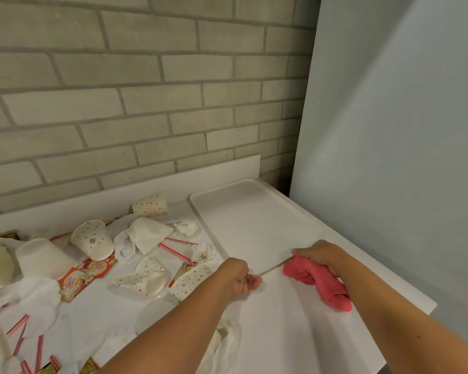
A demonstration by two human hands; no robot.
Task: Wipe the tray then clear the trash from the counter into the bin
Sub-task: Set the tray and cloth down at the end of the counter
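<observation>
A white rectangular tray (254,211) lies on the white counter (281,333) at the back right, against the backsplash. My left hand (241,279) grips the tray's near rim at its left corner. My right hand (319,255) also rests at the near rim, farther right, closed around a bunched pink cloth (319,282) that hangs down onto the counter. Trash covers the counter to the left: dotted paper cups (92,238), crumpled napkins (146,233), red-striped straws (176,251) and creamer packets (76,283). No bin is in view.
A grey brick wall (146,90) stands behind the counter. A pale flat panel (389,130) rises on the right, close to the tray's far corner. The counter's right edge (405,333) runs diagonally near my right forearm. A clear lid (154,314) lies by my left forearm.
</observation>
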